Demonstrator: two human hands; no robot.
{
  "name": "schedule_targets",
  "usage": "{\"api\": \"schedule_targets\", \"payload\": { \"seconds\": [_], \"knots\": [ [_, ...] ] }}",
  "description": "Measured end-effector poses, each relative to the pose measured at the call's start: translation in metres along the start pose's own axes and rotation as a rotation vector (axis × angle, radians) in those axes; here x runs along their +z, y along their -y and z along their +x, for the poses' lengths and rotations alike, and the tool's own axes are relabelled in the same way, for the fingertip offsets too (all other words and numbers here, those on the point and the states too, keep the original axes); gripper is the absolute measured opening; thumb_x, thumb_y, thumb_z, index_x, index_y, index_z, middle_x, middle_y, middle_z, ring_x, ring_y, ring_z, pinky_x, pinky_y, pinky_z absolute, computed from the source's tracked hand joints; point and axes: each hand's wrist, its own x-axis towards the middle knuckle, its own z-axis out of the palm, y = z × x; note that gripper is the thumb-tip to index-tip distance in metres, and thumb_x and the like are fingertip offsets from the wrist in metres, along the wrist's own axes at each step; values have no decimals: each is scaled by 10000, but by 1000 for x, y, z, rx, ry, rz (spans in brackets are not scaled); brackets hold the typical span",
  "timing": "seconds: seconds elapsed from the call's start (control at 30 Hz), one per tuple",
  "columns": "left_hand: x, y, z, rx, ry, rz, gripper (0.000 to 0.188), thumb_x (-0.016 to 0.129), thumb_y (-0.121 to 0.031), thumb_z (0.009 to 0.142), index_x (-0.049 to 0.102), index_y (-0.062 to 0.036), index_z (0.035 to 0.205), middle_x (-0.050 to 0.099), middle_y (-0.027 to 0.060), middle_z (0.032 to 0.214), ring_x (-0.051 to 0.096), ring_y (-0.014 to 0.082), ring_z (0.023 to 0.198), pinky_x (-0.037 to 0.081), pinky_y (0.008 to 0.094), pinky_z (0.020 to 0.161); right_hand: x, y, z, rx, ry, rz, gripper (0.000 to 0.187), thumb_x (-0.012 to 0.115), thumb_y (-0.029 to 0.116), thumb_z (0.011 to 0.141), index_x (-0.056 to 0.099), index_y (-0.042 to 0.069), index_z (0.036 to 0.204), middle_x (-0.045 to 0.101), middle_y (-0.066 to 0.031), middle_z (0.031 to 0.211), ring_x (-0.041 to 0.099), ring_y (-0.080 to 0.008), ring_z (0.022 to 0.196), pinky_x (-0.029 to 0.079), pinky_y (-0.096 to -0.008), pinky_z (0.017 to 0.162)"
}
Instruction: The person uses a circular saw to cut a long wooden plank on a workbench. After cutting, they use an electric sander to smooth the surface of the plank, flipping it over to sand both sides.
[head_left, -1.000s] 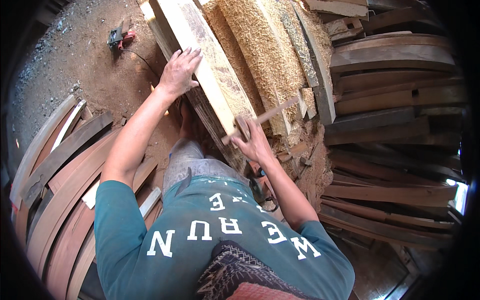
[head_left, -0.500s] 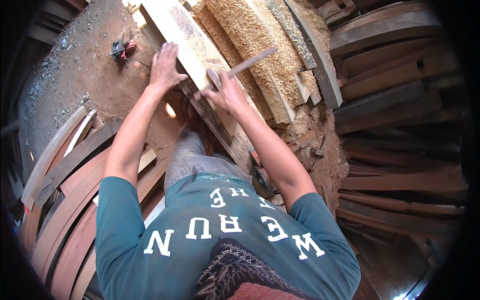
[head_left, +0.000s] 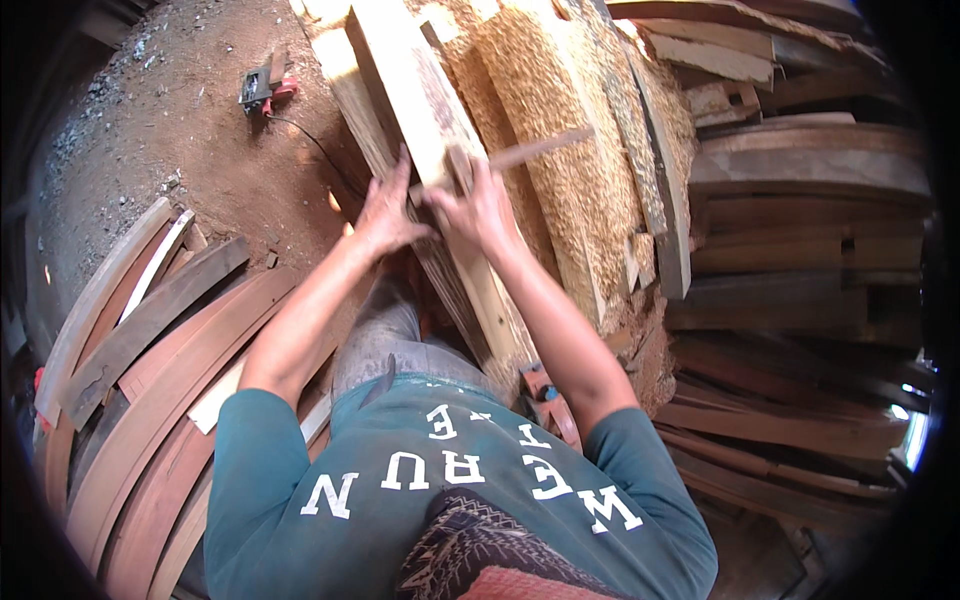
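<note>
A long pale squared timber [head_left: 425, 85] runs away from me across other wood. My right hand [head_left: 480, 212] grips a wooden marking gauge [head_left: 545, 147], a thin beam passing through a small block, laid across the timber's top face. Part of the block is hidden under my fingers. Beside the timber's left edge is my left hand [head_left: 385, 215], its fingers spread and its thumb pointing toward the right hand. It holds nothing that I can see; whether it touches the wood I cannot tell.
Wood shavings [head_left: 550, 100] cover the timbers on the right. Dark curved planks [head_left: 810, 170] are stacked farther right, reddish curved planks [head_left: 170, 390] at lower left. A red corded power tool [head_left: 268, 90] lies on the dirt floor. Another orange-red tool [head_left: 550, 405] sits by my right forearm.
My left hand has come right and nearer to me, close beside the right hand. The right hand still holds the gauge on the timber. The whole view has shifted somewhat.
</note>
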Motion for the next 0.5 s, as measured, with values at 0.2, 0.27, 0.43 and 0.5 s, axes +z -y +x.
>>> {"api": "schedule_targets", "payload": {
  "seconds": [0.2,0.27,0.43,0.5],
  "knots": [
    [-58,-35,8,-59,55,-515,1412,958,-457,746,55,91,1683,281,341,1710,296,416,1609,241,443,1338,-6,104,184,-9,-17,-28,1038,900,616,794,460,-19,1488,659,-380,1250,672,-502,1207,576,-543,1005],
    [-69,-43,26,-265,-24,-635,1337,933,-397,792,60,59,1696,386,347,1656,400,424,1558,320,453,1300,-4,106,189,-17,7,-18,989,915,587,791,490,-48,1418,691,-370,1210,699,-504,1151,589,-542,954],
    [-85,-43,64,-356,-96,-616,1296,897,-269,842,-30,-19,1713,403,346,1642,445,456,1517,386,467,1255,-1,110,191,6,10,-76,876,922,579,787,528,-21,1289,699,-386,1168,691,-523,1142,564,-564,932],
    [-87,-43,61,-375,-50,-651,1299,881,-249,866,-81,-53,1716,326,329,1695,420,454,1535,368,466,1269,-1,118,198,-4,13,-99,943,921,594,778,533,-38,1360,686,-389,1219,690,-519,1155,570,-549,956]
  ]
}}
